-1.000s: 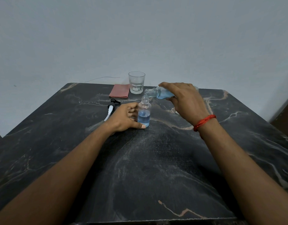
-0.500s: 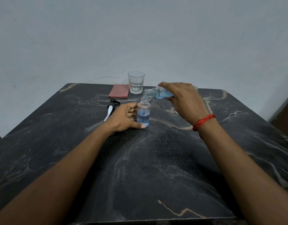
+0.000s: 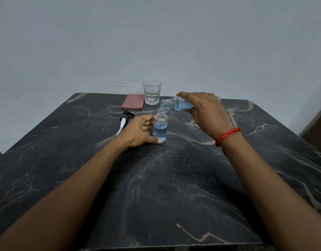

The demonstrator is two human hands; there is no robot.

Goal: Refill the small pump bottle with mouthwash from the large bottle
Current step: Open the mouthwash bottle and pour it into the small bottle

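Note:
The small clear bottle point(image 3: 160, 128) stands upright on the dark marble table point(image 3: 174, 187), its neck uncapped and blue mouthwash filling roughly its lower half. My left hand point(image 3: 138, 132) grips it from the left, thumb at its base. My right hand point(image 3: 205, 113) holds the large clear bottle point(image 3: 176, 104) tipped almost level, its open mouth just above the small bottle's neck. Blue liquid shows inside the large bottle; my hand hides its rear part. The black pump head with its white tube point(image 3: 123, 121) lies on the table behind my left hand.
An empty drinking glass point(image 3: 152, 92) stands at the table's far edge, with a folded pink cloth point(image 3: 133, 104) just left of it. A thin wire runs along the wall behind. A red thread circles my right wrist point(image 3: 227, 135).
The liquid level in the small bottle has risen a little. Both hands and both bottles hold nearly the same positions.

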